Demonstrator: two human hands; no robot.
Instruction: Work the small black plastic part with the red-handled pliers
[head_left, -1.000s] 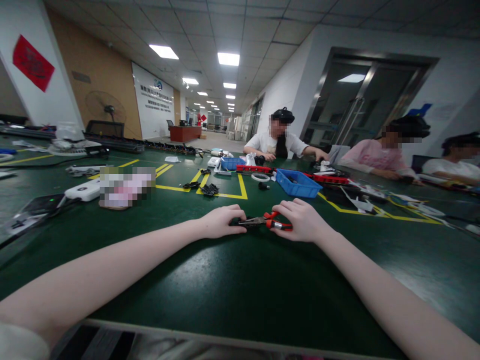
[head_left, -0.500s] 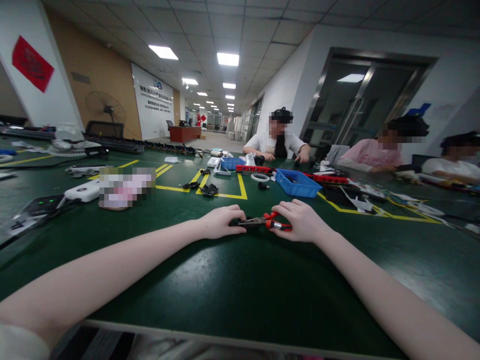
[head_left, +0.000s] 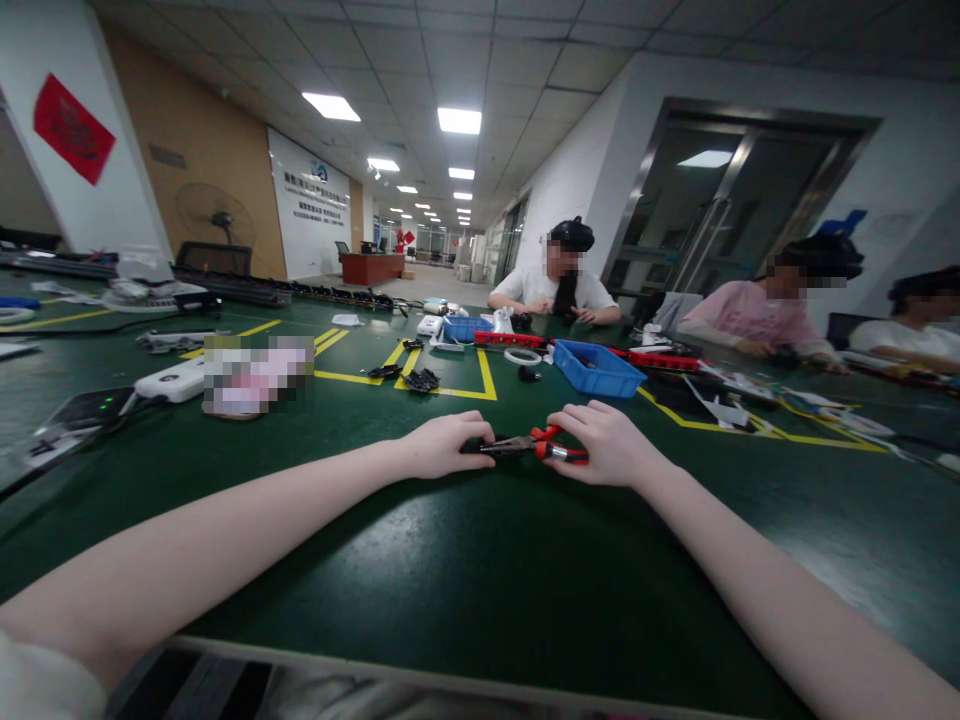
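My right hand (head_left: 600,440) is wrapped around the red-and-black handles of long-nose pliers (head_left: 551,450). The pliers' metal jaws point left, toward my left hand (head_left: 454,444). Between the thumb and fingers of my left hand is a small black part (head_left: 474,445), mostly hidden by the fingers. The jaw tips reach this part; whether they grip it I cannot tell. Both hands are just above the green table (head_left: 465,560). Beyond them lie small piles of black parts (head_left: 421,381).
A blue bin (head_left: 596,368) stands beyond my right hand, beside a white ring (head_left: 523,356). A white power strip (head_left: 176,380) lies on the left. Yellow tape (head_left: 487,375) marks the tabletop. Several people sit across the table, one in a white shirt (head_left: 525,288).
My hands, the pliers and the black part hold nearly the same pose. The view has shifted slightly. The person across in white has moved their hands and raised their head a little.
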